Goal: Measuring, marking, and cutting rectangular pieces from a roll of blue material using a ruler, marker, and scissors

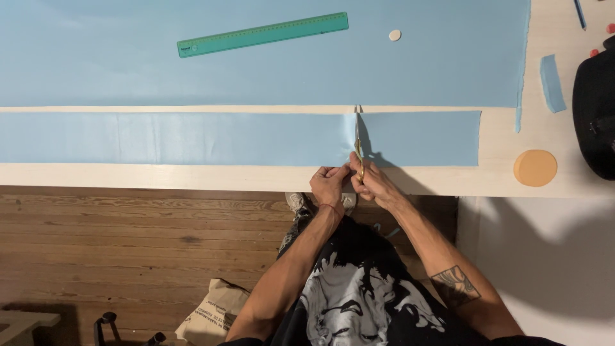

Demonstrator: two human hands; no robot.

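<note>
Seen from above, a person cuts across one long light-blue paper strip [192, 138] lying along the near edge of a pale wooden tabletop [500, 179]. The right hand [371, 182] is clenched around the handles of a single pair of gold-coloured scissors [359, 150], whose blades point away from the body and reach almost to the strip's far edge. The left hand [328, 182] pinches the strip's near edge just beside the cut. Behind the strip lies one large light-blue sheet [256, 70], carrying one green transparent ruler [262, 34] and one small white disc [394, 34]. To the right sit one orange disc [535, 168], one curved blue paper offcut [551, 83] and one black bag [596, 115] at the frame's edge. Below the tabletop, brown floorboards [128, 243] and one beige printed tote bag [214, 314] are visible.
</note>
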